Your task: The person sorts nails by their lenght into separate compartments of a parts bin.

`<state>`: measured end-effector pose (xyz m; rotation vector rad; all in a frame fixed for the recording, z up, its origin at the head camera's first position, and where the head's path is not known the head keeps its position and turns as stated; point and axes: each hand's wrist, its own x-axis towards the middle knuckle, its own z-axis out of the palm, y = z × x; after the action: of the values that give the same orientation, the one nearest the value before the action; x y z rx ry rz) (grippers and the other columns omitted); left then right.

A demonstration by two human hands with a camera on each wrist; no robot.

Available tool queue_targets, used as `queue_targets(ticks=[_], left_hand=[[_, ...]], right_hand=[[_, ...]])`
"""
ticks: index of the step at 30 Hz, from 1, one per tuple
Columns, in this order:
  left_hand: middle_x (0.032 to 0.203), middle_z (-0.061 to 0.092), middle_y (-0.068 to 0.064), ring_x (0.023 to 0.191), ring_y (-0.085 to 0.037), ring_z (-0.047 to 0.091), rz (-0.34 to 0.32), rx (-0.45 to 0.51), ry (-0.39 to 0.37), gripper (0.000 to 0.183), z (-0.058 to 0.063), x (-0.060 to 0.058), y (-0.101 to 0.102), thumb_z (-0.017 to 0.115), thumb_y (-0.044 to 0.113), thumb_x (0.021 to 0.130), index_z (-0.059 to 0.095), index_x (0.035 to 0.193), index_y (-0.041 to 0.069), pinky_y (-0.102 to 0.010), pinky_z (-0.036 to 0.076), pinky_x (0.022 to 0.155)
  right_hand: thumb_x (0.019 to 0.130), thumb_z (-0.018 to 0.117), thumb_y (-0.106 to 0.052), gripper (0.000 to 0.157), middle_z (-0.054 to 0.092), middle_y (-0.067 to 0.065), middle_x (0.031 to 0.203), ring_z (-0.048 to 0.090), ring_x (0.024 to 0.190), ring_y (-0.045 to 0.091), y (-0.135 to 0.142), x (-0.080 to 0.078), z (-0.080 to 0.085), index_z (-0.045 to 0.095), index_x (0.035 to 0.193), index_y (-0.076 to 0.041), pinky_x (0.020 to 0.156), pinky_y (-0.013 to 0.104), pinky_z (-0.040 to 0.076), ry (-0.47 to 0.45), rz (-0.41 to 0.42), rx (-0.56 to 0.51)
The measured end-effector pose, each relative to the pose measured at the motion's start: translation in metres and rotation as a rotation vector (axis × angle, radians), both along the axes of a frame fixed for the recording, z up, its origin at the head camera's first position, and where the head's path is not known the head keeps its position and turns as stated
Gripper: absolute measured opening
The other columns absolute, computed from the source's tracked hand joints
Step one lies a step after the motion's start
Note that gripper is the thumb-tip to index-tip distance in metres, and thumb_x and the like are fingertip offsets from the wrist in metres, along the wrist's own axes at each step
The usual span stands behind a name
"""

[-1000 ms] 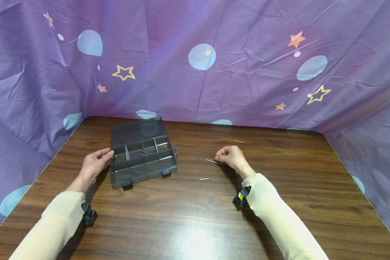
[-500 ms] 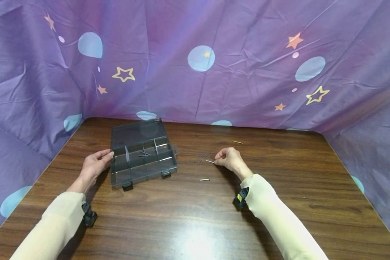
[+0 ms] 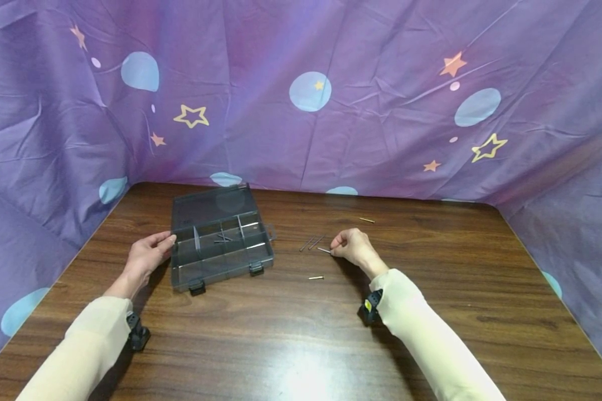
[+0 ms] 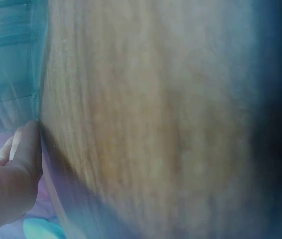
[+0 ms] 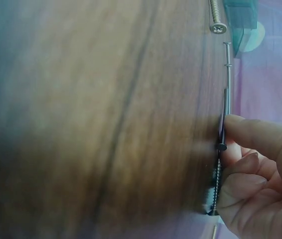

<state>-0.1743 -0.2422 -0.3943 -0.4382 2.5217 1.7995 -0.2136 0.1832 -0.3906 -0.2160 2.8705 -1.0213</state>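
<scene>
A smoky clear compartment box [image 3: 226,264] lies on the table at left with its lid laid back; several dark nails [image 3: 223,238] are in one compartment. My left hand [image 3: 147,255] holds the box's left edge with thumb and fingers; the left wrist view shows them at its corner. My right hand [image 3: 356,247] is low over the table, fingertips pinching a nail [image 5: 224,119] that points left. Beneath the fingers in the right wrist view lies a dark threaded screw [image 5: 216,186]. Two more nails [image 3: 316,242] lie just left of that hand.
A silvery screw [image 3: 316,277] lies nearer the front and a brass-coloured screw [image 3: 367,220] farther back. The wooden table [image 3: 261,334] ends at a purple patterned cloth [image 3: 261,139] behind and at the sides.
My right hand has shifted slightly left and its fingers now cover more of the nail. The left hand and the box have stayed in place.
</scene>
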Motion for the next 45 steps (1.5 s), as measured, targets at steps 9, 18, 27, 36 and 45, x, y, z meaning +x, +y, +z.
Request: queue_targets(ticks=[9,18,27,36,45], left_hand=[[0.103,0.058,0.002,0.075,0.013,0.052,-0.003,0.009,0.003,0.053,-0.001,0.0,-0.001,0.05,0.024,0.097,0.039,0.136,-0.011,-0.004,0.049,0.073],[0.1,0.059,0.006,0.074,0.012,0.053,-0.009,0.018,-0.003,0.055,-0.002,-0.001,-0.001,0.051,0.024,0.097,0.038,0.137,-0.011,-0.004,0.049,0.073],[0.118,0.055,-0.01,0.075,0.013,0.052,-0.01,0.015,-0.001,0.055,-0.002,0.0,-0.001,0.05,0.024,0.097,0.038,0.138,-0.01,-0.004,0.049,0.075],[0.12,0.055,-0.011,0.075,0.012,0.053,-0.019,0.009,-0.005,0.056,-0.002,0.0,-0.002,0.049,0.026,0.098,0.037,0.138,-0.01,-0.005,0.049,0.075],[0.092,0.056,0.012,0.075,0.012,0.054,-0.005,0.047,-0.003,0.054,-0.002,-0.001,-0.001,0.05,0.023,0.097,0.037,0.137,-0.011,-0.005,0.05,0.075]], right_hand=[[0.07,0.071,-0.002,0.004,0.068,0.006,0.072,0.059,0.073,0.018,-0.003,0.002,0.0,0.07,0.074,-0.003,0.075,0.037,0.051,0.065,0.04,0.048],[0.07,0.068,-0.004,0.002,0.064,0.004,0.068,0.056,0.069,0.02,-0.005,0.003,0.004,0.069,0.069,-0.002,0.07,0.036,0.05,0.089,0.068,0.094],[0.07,0.064,-0.004,0.004,0.064,0.004,0.068,0.057,0.07,0.021,-0.007,0.004,0.003,0.068,0.069,-0.003,0.069,0.035,0.05,0.059,0.058,0.108],[0.072,0.063,-0.005,0.006,0.062,0.0,0.064,0.055,0.07,0.017,-0.003,-0.001,0.0,0.069,0.074,-0.003,0.067,0.029,0.047,0.005,0.03,0.041],[0.078,0.062,-0.002,0.008,0.053,-0.005,0.059,0.043,0.051,0.006,-0.014,-0.005,0.005,0.067,0.081,0.004,0.044,0.017,0.036,-0.108,-0.002,-0.213]])
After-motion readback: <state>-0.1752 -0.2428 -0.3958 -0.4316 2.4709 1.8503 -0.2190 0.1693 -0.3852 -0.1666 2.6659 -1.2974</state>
